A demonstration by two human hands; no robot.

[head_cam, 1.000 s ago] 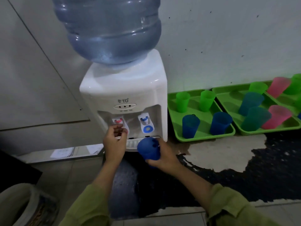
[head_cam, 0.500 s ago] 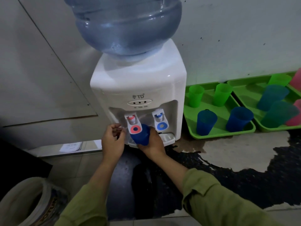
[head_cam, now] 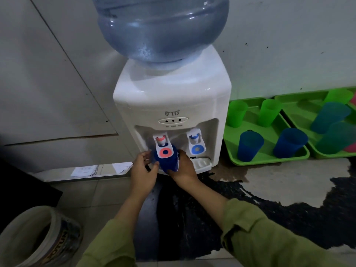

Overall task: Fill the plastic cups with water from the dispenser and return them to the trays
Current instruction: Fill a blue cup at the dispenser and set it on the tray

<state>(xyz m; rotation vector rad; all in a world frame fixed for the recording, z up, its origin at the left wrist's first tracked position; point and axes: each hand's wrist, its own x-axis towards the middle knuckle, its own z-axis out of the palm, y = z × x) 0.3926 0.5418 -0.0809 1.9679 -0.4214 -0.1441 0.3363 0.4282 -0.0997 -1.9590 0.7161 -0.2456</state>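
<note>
A white water dispenser (head_cam: pixel 173 93) with a big blue bottle (head_cam: pixel 163 27) stands on the floor against the wall. My right hand (head_cam: pixel 183 168) grips a blue plastic cup (head_cam: pixel 169 162) and holds it under the red tap (head_cam: pixel 163 146), behind its lever. My left hand (head_cam: pixel 142 170) is at the cup's left side, fingers curled towards it and touching it. The blue tap (head_cam: pixel 196 143) to the right is free. A green tray (head_cam: pixel 267 160) right of the dispenser carries two green cups (head_cam: pixel 237 114) and two blue cups (head_cam: pixel 249 145).
A second green tray (head_cam: pixel 285 101) with several cups lies at the far right. A wet dark patch (head_cam: pixel 269 212) spreads over the floor below the dispenser. A bucket (head_cam: pixel 36 239) sits at the bottom left. Papers (head_cam: pixel 84 170) lie under the wall panel.
The blue cup has gone from in front of the drip tray up under the red tap. My left hand moved from the red lever to the cup's side. The camera came closer.
</note>
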